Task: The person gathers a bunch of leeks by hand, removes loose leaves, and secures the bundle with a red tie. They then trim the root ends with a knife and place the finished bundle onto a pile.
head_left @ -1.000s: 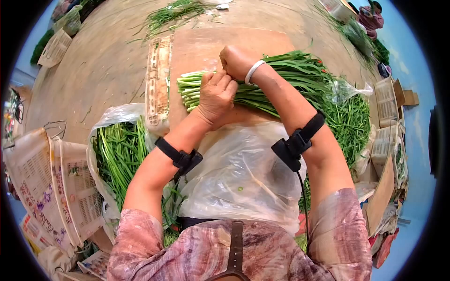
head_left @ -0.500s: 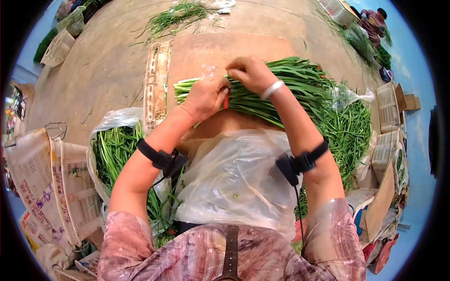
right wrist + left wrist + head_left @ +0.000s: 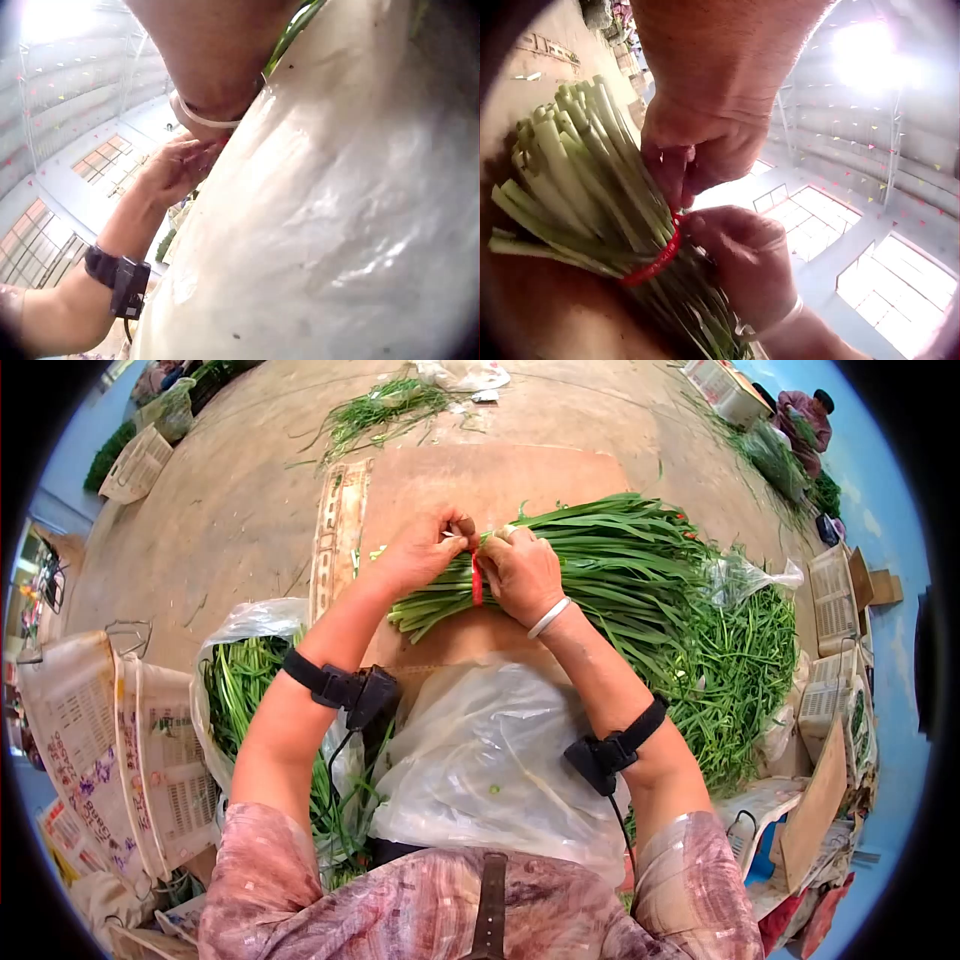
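A bundle of long green leafy stalks (image 3: 610, 560) lies across a brown board (image 3: 500, 470), its pale cut ends to the left. Around its stem part runs a red band (image 3: 477, 580), seen also as a red loop (image 3: 656, 264) in the left wrist view. The left hand (image 3: 425, 548) pinches at the band's top with curled fingers. Close beside it, the right hand (image 3: 525, 573), with a white bangle at the wrist, pinches the band from the other side; in the left wrist view its thumb and finger (image 3: 739, 247) meet the band.
Plastic bags of loose greens stand at left (image 3: 240, 690) and right (image 3: 740, 660). Clear plastic (image 3: 480, 760) covers the lap. Stacked crates (image 3: 830, 590) line the right side, loose greens (image 3: 385, 408) lie on the floor ahead, and a person (image 3: 803, 428) sits far right.
The red band now shows around the stalks between the hands. The right hand has come down and turned toward the band; the left hand has moved slightly left, exposing it.
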The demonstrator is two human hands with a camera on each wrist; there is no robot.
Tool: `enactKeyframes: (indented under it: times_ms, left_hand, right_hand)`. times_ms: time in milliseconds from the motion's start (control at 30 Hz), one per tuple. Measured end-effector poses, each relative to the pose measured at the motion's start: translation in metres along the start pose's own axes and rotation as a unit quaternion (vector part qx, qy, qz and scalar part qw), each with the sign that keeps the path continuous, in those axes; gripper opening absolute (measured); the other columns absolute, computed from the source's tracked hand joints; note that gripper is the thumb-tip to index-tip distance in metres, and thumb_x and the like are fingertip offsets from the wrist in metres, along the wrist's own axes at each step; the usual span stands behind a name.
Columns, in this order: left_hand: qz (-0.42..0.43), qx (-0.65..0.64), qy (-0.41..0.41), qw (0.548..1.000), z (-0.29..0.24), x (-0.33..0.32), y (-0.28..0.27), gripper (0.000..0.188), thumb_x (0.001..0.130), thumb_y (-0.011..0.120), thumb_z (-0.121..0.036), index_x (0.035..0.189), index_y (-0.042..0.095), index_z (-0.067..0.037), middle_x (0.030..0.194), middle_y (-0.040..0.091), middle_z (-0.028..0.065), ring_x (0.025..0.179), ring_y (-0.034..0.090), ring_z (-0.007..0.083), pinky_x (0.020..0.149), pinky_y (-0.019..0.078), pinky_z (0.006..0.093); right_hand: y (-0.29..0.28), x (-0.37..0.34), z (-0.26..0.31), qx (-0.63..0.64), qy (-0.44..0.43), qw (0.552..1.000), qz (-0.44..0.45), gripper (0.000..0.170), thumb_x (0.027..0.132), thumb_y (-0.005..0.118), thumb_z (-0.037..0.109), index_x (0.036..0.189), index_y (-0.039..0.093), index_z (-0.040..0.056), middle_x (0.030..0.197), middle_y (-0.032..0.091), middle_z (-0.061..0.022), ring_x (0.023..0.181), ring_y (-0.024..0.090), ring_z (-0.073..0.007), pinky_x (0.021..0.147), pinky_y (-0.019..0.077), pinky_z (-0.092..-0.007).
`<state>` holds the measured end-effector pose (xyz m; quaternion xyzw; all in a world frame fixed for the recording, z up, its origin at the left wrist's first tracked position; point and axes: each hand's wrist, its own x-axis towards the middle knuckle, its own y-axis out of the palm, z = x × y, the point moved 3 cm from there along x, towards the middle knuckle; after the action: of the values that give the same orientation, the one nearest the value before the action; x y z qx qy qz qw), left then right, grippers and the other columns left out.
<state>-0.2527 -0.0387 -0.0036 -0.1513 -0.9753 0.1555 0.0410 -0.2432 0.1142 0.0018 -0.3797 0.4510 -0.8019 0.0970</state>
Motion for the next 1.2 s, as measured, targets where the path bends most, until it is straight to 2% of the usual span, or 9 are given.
enactKeyframes:
  times_ms: [133,200,400,633,733,900,1033,1100,1200]
  left_hand:
    - [0.015,-0.021,0.001,1.0,-0.004,0.002,-0.006,0.017,0.081,0.056,-0.001,0.098,0.055,0.001,0.092,0.059,0.0046,0.088,0.055,0.0106,0.076,0.0448,0.0258]
    - [-0.097,0.169,0.121,0.973,-0.017,0.003,-0.008,0.027,0.078,0.062,-0.002,0.104,0.058,0.002,0.088,0.062,0.005,0.084,0.058,0.0101,0.072,0.0459,0.0252]
    - [-0.07,0.105,-0.01,0.992,-0.004,0.011,-0.005,0.035,0.072,0.067,-0.001,0.106,0.059,0.0,0.075,0.063,0.0048,0.072,0.057,0.0105,0.068,0.0464,0.0248]
    - [-0.051,0.117,0.005,0.992,-0.006,0.004,-0.002,0.029,0.072,0.067,0.002,0.099,0.058,0.001,0.074,0.061,0.0045,0.067,0.056,0.0108,0.065,0.0464,0.0259]
    - [-0.089,0.188,0.03,0.978,-0.015,0.001,0.003,0.026,0.07,0.066,0.005,0.094,0.057,0.0,0.073,0.061,0.0074,0.069,0.059,0.0156,0.064,0.0471,0.029]
    - [-0.256,0.386,0.1,0.881,-0.044,-0.029,0.027,0.024,0.064,0.065,0.005,0.085,0.054,-0.002,0.074,0.06,0.0131,0.074,0.061,0.0296,0.065,0.0478,0.0361]
    - [-0.338,0.267,0.043,0.901,-0.026,-0.034,0.043,0.027,0.065,0.067,0.003,0.087,0.053,-0.005,0.072,0.06,0.0115,0.071,0.058,0.0309,0.065,0.044,0.0398]
    - [-0.352,0.227,0.025,0.908,-0.021,-0.033,0.053,0.029,0.064,0.066,0.004,0.088,0.052,-0.006,0.071,0.059,0.0111,0.069,0.057,0.0319,0.065,0.042,0.0412]
    - [-0.407,0.31,0.094,0.854,-0.021,-0.034,0.071,0.027,0.064,0.063,0.003,0.086,0.049,-0.006,0.072,0.057,0.0107,0.07,0.055,0.0309,0.066,0.0405,0.0406]
  right_hand:
    - [0.001,-0.007,-0.007,0.03,-0.042,0.998,-0.032,0.005,0.073,0.06,0.016,0.077,0.059,0.0132,0.085,0.057,-0.004,0.083,0.055,-0.0237,0.064,0.0405,-0.0382]
    - [0.003,-0.008,-0.008,0.029,-0.042,0.998,-0.033,0.005,0.073,0.06,0.015,0.077,0.059,0.0131,0.085,0.057,-0.0037,0.083,0.055,-0.0235,0.065,0.0404,-0.0381]
    - [0.0,-0.007,-0.006,0.029,-0.037,0.998,-0.03,0.006,0.072,0.062,0.016,0.077,0.058,0.0128,0.086,0.058,-0.0033,0.083,0.055,-0.0232,0.065,0.0404,-0.0379]
    - [-0.002,-0.005,-0.007,0.066,-0.01,0.998,-0.023,0.006,0.073,0.062,0.016,0.075,0.059,0.0111,0.081,0.059,-0.0046,0.078,0.056,-0.0252,0.064,0.0417,-0.0384]
    - [-0.002,-0.002,-0.009,0.076,0.012,0.997,-0.013,0.007,0.073,0.062,0.017,0.073,0.06,0.0101,0.078,0.058,-0.0071,0.075,0.057,-0.0283,0.062,0.0435,-0.04]
    - [-0.016,0.019,-0.004,0.029,0.022,0.999,0.015,0.005,0.072,0.06,0.014,0.07,0.062,0.0096,0.075,0.057,-0.0119,0.07,0.057,-0.0322,0.059,0.0459,-0.0419]
    - [-0.004,0.042,-0.014,0.0,-0.009,0.997,0.073,0.006,0.069,0.058,0.01,0.067,0.063,0.0098,0.075,0.06,-0.0135,0.07,0.059,-0.0322,0.06,0.0474,-0.0414]
    - [0.009,0.052,-0.022,0.086,-0.015,0.981,0.175,0.008,0.068,0.057,0.01,0.067,0.065,0.0097,0.072,0.062,-0.0138,0.068,0.061,-0.0318,0.06,0.0487,-0.0401]
    - [0.023,0.06,-0.027,0.127,-0.028,0.962,0.241,0.009,0.067,0.061,0.008,0.073,0.065,0.0036,0.071,0.061,-0.0171,0.067,0.06,-0.0318,0.061,0.048,-0.0374]
